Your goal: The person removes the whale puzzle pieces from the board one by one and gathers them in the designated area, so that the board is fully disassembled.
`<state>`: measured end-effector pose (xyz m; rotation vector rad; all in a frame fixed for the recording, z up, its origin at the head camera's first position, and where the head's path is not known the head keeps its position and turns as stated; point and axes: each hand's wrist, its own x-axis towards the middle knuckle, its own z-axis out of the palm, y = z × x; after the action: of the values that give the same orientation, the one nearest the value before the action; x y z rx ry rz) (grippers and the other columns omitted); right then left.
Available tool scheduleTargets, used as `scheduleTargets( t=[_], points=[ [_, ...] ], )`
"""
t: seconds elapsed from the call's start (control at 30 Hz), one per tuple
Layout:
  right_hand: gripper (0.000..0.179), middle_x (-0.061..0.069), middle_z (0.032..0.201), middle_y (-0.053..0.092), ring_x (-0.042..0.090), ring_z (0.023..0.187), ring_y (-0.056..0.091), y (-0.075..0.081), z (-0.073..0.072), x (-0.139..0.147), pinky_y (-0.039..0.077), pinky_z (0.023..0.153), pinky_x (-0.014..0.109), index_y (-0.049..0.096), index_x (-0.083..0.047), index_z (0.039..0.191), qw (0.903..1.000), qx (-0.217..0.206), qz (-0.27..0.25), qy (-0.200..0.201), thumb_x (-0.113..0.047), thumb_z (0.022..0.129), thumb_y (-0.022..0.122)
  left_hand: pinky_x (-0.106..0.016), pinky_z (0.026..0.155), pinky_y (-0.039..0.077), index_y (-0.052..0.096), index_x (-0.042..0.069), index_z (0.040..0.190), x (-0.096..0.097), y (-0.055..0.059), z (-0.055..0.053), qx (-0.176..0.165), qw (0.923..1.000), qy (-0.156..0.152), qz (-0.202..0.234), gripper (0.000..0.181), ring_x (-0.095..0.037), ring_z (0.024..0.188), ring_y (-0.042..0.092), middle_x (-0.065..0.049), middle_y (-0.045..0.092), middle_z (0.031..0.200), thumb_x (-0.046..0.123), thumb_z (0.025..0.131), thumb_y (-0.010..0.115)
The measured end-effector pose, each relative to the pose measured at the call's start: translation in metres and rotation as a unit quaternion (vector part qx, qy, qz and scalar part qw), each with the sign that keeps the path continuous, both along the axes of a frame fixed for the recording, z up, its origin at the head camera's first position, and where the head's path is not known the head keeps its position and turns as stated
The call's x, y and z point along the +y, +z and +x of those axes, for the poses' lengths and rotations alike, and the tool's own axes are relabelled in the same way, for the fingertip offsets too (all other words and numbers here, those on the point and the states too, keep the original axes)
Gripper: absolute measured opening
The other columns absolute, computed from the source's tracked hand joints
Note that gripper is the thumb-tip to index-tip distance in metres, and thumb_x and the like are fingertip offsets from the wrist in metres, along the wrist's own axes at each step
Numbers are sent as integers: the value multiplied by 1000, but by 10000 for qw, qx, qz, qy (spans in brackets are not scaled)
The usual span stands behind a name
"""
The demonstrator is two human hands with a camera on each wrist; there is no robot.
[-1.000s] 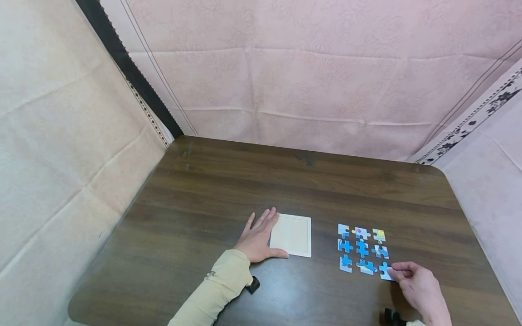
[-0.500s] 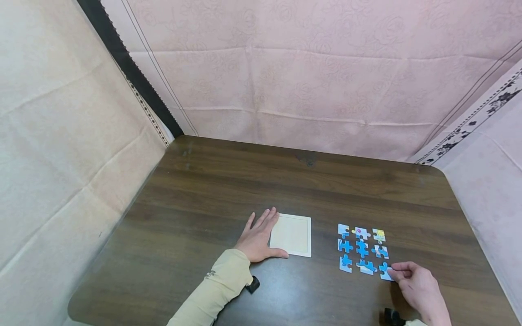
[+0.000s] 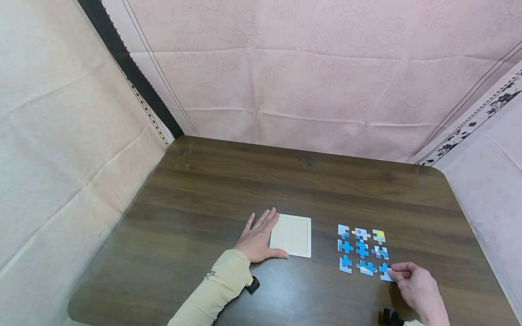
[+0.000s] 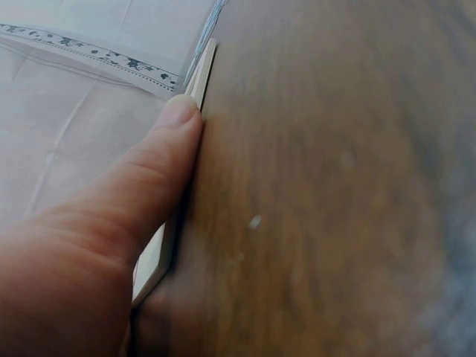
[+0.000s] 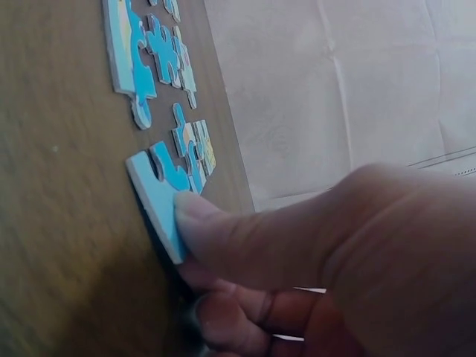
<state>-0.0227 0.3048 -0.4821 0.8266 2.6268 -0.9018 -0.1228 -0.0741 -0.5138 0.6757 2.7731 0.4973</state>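
My left hand (image 3: pixel 258 237) lies with fingers straight and spread against the left side of a square cream puzzle tray (image 3: pixel 293 235). In the left wrist view its thumb (image 4: pixel 160 160) runs along the tray's near edge (image 4: pixel 152 260). On the right, my right hand (image 3: pixel 420 290) pinches the outer corner of a blue and white jigsaw piece (image 3: pixel 384 272), the near right one of a loose grid. The right wrist view shows the thumb (image 5: pixel 216 227) on top of this piece (image 5: pixel 152 195), whose near edge is tilted slightly off the table.
Several other jigsaw pieces (image 3: pixel 361 248) lie in spaced rows right of the tray, picture side up. The brown wooden table (image 3: pixel 228 181) has pale cloth (image 3: pixel 326 81) hanging behind it and at both sides.
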Motion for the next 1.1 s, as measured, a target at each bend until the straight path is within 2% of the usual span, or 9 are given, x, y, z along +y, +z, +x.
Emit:
scheduleTargets(
  t=[0.13,0.37,1.1],
  points=[
    [29,10,82,64,24,74,53,0,-2,-2,42,58,31,60,9,109,9999,-46,-31,-103,-15,92,67,-47,119,-1,14,17,157,0,1,0,7,10000,-4,4,116,-13,149,3,4,4,163,80,71,59],
    [28,9,81,64,24,74,54,1,0,-3,41,58,31,62,8,107,10000,3,64,-28,-15,92,67,-48,119,-1,17,15,157,1,6,0,-51,10000,12,58,116,-15,149,5,2,7,163,78,71,62],
    [23,12,81,61,25,73,52,-3,0,-7,43,57,32,60,7,106,9992,149,78,-375,-8,90,68,-48,118,-1,16,15,157,1,3,0,-68,9999,37,85,117,-15,149,4,2,6,163,78,71,63]
  ],
)
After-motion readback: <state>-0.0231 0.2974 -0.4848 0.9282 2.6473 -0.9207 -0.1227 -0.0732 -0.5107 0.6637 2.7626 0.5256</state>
